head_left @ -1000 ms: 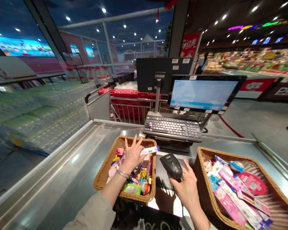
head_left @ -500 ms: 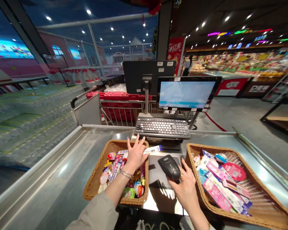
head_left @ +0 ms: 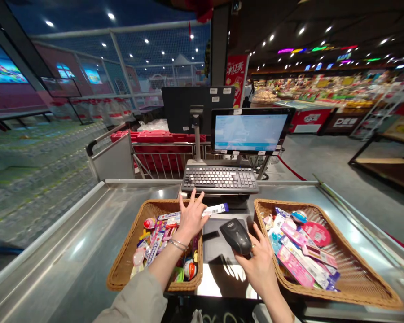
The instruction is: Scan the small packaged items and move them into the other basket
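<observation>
- The left hand [head_left: 187, 218] hovers over the far right corner of the left wicker basket [head_left: 123, 269]; its fingers [head_left: 192, 198] are spread wide, while the thumb side pinches a slim white packet [head_left: 214, 209] with a blue end.
- The packet's long axis runs from about 9 o'clock to 3 o'clock and tilts a little up to the right. Its blue tip sticks out past the basket rim toward the scanner.
- The right hand [head_left: 261, 264] is wrapped around the grip of a black handheld scanner [head_left: 236, 236], fingers closed on it. The scanner head points to about 10 o'clock, toward the packet.
- From the scanner head the packet lies at about 11 o'clock, near but not touching. The left hand is the one on it; the right hand is well clear of it.
- Both hang above a dark pad [head_left: 215, 242] on the steel surface [head_left: 87, 233] between the two baskets.
- The left basket holds small bright sweets and toys. The right wicker basket [head_left: 357, 278], at 3 o'clock of the scanner, holds flat pink and white packs.
- A keyboard [head_left: 219, 178] sits at 12 o'clock just beyond the left fingertips, with a lit screen [head_left: 249, 132] behind it.
</observation>
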Demonstrator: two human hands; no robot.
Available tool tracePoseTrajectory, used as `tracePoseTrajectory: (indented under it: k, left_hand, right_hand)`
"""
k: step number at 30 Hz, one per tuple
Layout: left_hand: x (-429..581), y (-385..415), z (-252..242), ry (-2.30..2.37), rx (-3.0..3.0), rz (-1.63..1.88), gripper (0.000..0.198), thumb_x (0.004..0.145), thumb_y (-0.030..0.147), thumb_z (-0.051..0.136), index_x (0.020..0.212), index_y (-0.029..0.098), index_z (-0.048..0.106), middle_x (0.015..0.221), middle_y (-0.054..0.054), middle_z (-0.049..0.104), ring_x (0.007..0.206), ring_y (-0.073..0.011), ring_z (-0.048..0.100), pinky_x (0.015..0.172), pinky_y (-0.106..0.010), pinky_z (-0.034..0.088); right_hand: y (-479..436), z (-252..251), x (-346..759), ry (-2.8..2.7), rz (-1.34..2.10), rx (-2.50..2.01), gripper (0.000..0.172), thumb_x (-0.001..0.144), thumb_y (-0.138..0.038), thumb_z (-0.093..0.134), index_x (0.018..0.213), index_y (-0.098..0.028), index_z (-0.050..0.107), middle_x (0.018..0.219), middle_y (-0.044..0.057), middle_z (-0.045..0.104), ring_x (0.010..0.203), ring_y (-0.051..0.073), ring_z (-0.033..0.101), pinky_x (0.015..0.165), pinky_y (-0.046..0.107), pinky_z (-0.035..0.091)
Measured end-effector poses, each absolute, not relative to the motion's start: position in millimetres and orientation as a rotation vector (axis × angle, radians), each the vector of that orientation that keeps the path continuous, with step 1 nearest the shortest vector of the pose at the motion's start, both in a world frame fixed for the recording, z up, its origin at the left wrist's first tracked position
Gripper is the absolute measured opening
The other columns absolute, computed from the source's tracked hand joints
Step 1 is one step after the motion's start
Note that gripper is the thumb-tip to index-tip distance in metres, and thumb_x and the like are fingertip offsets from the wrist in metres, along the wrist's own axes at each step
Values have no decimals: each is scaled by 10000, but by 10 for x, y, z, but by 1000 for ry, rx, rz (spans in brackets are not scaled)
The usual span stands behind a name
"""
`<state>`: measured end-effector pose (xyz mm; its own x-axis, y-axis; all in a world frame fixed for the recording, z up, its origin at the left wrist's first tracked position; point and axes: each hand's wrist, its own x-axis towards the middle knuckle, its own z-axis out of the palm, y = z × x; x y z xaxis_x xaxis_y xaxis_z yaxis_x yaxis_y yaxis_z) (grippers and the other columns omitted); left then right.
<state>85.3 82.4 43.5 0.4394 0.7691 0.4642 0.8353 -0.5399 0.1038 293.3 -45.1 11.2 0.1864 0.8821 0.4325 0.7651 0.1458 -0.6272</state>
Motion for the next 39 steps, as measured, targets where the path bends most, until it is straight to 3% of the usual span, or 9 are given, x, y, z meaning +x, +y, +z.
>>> tracePoseTrajectory:
  k: [24, 32, 39]
  left_hand:
    - [925, 896, 438, -1410, -2568, -734, 120, 828, 303, 661, 928, 240, 641, 1455, -69, 503, 1454, -341, 253, 1128, -727, -8]
    - [971, 902, 467, -1380, -2583, -736, 134, 820, 311, 668, 933, 241, 652, 1451, -75, 507, 1452, -352, 252, 1127, -732, -13]
    - [1125, 937, 542, -1321, -2615, -730, 101, 827, 304, 659, 902, 237, 650, 1437, -70, 524, 1456, -349, 245, 1126, -737, -23]
  right_hand:
    - [-469, 142, 2961, -1616, 133, -1666, 338, 721, -285, 632, 1044, -228, 712, 1257, 102, 635, 1360, 349, 403, 1081, 596, 330]
    - [-481, 138, 3000, -1594, 186, -1665, 298, 723, -310, 642, 1006, -262, 723, 1221, 63, 662, 1369, 340, 388, 1099, 599, 308]
    - [-523, 92, 3121, -1520, 178, -1673, 496, 738, -324, 633, 1224, -229, 635, 1306, 72, 611, 1402, 320, 333, 1138, 558, 285]
